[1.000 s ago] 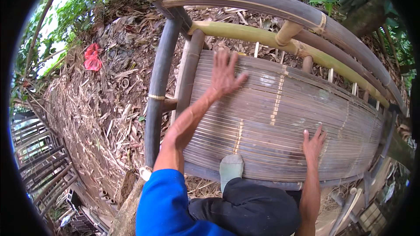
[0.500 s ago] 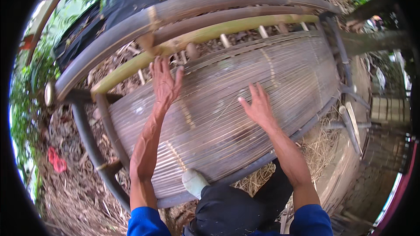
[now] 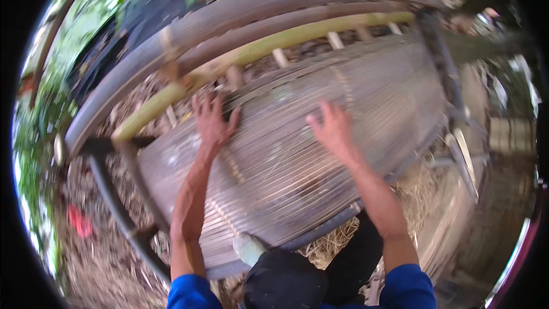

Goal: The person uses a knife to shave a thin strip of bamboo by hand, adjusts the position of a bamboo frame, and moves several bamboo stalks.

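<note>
A long bamboo bench (image 3: 274, 154) with a slatted seat stretches across the view. Over the back edge of the seat, near the green bamboo rail (image 3: 246, 52), my left hand (image 3: 213, 121) is spread with its fingers apart and holds nothing. Above the middle of the slats my right hand (image 3: 333, 129) is open and empty, its fingers somewhat blurred. Whether either palm presses on the slats, I cannot tell. One foot in a pale sock (image 3: 249, 247) rests at the front edge of the seat.
Behind the seat runs a thick brown bamboo back rail (image 3: 246, 10). Dry leaves (image 3: 108, 252) cover the ground at left, with a red scrap (image 3: 80, 221) among them. Straw (image 3: 331, 244) lies under the front edge. Split bamboo pieces (image 3: 462, 163) stand at the right end.
The view has shifted slightly and is more blurred. My left hand is a little lower against the back rails, its fingers more spread. My right hand remains over the slats.
</note>
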